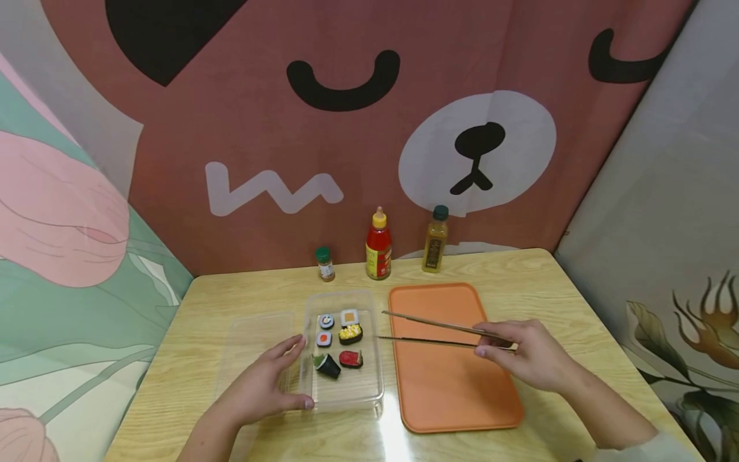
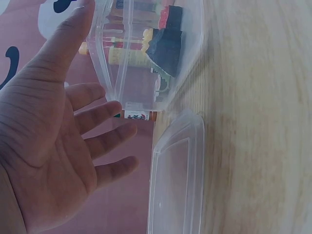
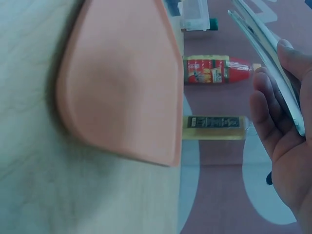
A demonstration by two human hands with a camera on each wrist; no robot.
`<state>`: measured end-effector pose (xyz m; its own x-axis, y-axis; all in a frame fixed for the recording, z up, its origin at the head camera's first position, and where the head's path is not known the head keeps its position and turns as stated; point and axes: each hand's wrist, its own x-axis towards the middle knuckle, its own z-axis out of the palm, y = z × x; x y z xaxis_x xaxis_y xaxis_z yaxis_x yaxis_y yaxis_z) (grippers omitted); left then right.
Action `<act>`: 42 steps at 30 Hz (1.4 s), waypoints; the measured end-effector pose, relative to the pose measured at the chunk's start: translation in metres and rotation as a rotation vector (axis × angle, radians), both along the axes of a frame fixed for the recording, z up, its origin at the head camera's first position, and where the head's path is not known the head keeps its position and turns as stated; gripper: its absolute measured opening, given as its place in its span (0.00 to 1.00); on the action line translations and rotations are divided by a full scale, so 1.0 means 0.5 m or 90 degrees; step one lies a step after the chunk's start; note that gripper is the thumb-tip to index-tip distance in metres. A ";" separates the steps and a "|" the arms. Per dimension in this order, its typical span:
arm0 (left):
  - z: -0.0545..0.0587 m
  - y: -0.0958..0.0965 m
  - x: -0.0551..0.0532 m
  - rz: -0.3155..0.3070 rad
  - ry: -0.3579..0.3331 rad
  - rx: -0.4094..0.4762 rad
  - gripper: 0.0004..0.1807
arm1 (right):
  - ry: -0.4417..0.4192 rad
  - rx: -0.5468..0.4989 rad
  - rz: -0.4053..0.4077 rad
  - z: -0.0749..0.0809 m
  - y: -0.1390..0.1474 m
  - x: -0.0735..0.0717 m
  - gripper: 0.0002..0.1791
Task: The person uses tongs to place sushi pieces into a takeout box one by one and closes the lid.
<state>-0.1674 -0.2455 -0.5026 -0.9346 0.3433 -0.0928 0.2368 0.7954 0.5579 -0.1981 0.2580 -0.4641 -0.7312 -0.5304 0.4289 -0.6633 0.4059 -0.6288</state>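
Note:
My left hand (image 1: 262,385) is at the left side of a clear plastic container (image 1: 346,393), fingers spread, with the thumb at its near left corner and a fingertip at its left wall. Inside lie several small sushi pieces, among them a corn-topped one (image 1: 350,333), a red-topped one (image 1: 351,359) and a dark cone-shaped hand roll (image 1: 327,366). My right hand (image 1: 528,353) holds long metal tongs (image 1: 427,321) over the orange tray (image 1: 456,391). The tongs' two arms stand apart, tips pointing left at the container's right edge, with nothing between them.
A clear lid (image 2: 175,180) lies on the table left of the container. Along the back stand a small green-capped spice jar (image 1: 326,265), a red sauce bottle (image 1: 378,247) and an oil bottle (image 1: 435,242). A printed curtain (image 1: 346,141) hangs behind the table.

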 end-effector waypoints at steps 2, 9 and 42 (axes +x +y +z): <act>0.000 0.000 0.000 0.000 0.000 -0.001 0.63 | 0.000 -0.010 -0.006 -0.008 0.007 0.005 0.20; 0.002 0.000 0.000 0.002 -0.004 0.001 0.63 | 0.010 -0.010 -0.063 -0.034 0.030 0.022 0.21; 0.000 0.003 0.002 0.008 -0.019 0.011 0.63 | -0.049 0.080 -0.449 -0.131 0.154 0.128 0.21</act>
<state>-0.1665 -0.2442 -0.5024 -0.9358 0.3334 -0.1146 0.2100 0.7881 0.5786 -0.1343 0.3349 -0.5296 -0.9436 0.0368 0.3291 -0.1725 0.7938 -0.5833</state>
